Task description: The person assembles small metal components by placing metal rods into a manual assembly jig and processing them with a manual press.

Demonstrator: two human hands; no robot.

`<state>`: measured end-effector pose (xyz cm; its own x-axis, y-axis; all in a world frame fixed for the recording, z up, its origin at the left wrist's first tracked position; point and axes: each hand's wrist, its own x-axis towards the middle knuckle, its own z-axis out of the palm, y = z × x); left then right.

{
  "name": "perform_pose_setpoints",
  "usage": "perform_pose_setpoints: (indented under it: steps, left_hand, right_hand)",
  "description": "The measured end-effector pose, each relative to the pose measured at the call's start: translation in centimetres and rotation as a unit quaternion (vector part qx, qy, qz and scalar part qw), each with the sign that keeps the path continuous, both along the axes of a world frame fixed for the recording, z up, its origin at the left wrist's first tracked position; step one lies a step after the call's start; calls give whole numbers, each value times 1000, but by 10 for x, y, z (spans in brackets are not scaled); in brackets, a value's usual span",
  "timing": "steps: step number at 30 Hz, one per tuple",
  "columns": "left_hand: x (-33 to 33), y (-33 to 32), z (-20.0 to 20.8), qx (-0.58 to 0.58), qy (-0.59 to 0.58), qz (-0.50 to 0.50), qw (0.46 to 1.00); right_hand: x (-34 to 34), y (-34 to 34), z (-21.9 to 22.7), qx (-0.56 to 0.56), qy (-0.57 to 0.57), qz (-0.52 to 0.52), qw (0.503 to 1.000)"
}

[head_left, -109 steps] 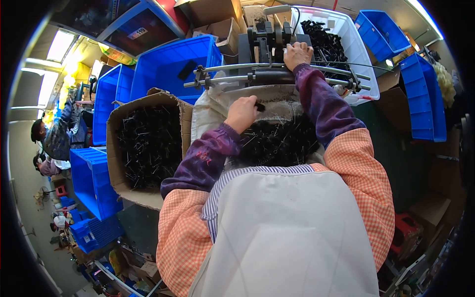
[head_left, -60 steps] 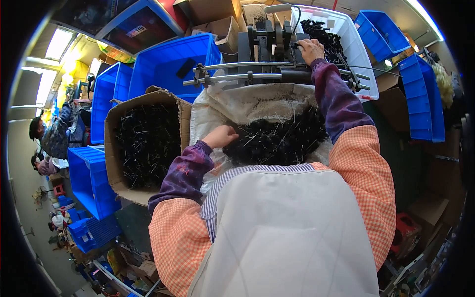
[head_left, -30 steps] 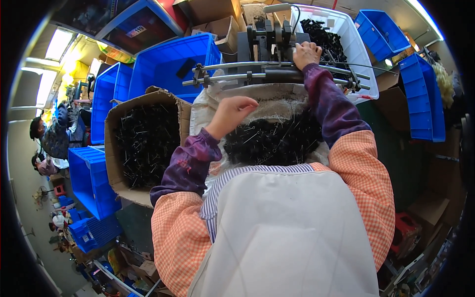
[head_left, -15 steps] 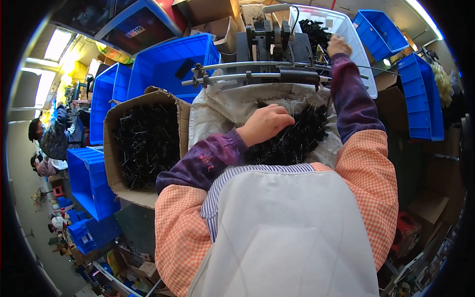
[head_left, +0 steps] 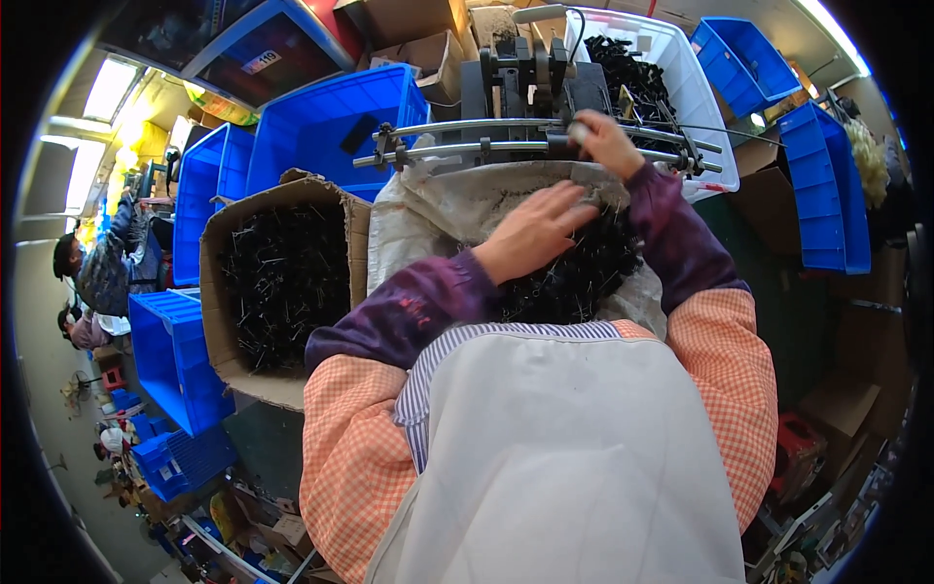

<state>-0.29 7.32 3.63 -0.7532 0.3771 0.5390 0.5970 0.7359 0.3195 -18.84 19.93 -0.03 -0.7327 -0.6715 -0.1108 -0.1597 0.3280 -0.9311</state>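
Observation:
My left hand [head_left: 533, 232] is over a heap of small black parts [head_left: 555, 292] with thin pins, inside a white woven sack [head_left: 394, 219]. Its fingers are stretched out and slightly blurred, with nothing visible in them. My right hand [head_left: 610, 146] is at the metal rods [head_left: 448, 127] of a dark machine [head_left: 530, 83], beside a dark cylindrical sleeve [head_left: 560, 145] on the lower rod. Its fingers are curled together around a pale, blurred spot, and what they hold cannot be made out.
A cardboard box [head_left: 222, 336] filled with similar black pinned parts stands left of the sack. Behind the machine on the right is a white tray [head_left: 696, 78] of black pieces. Blue crates [head_left: 292, 141] stand on both sides. Other people [head_left: 97, 263] are far left.
My right hand has come from the white tray toward me and left, to the rods. The fingers of my left hand have spread over the heap, where before they were bent together.

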Motion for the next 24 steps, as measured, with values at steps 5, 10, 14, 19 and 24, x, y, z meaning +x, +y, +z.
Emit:
perform_pose_setpoints:
  steps: [5,10,14,19,24]
  left_hand:
    - [56,-68,-41,-31,-312,200,928]
    - [94,-83,-81,53,-453,136,880]
    - [92,-91,-96,96,-442,98,886]
    - [84,-83,-82,143,-397,108,900]
    - [66,-81,-55,121,-413,162,888]
  right_hand:
    - [-76,-11,-43,227,513,-135,817]
    - [-85,-26,-44,322,497,-117,797]
    - [-90,-29,-48,320,498,-93,800]
    - [-98,-28,-51,310,457,-96,828]
    - [-95,-8,-41,390,405,-155,812]
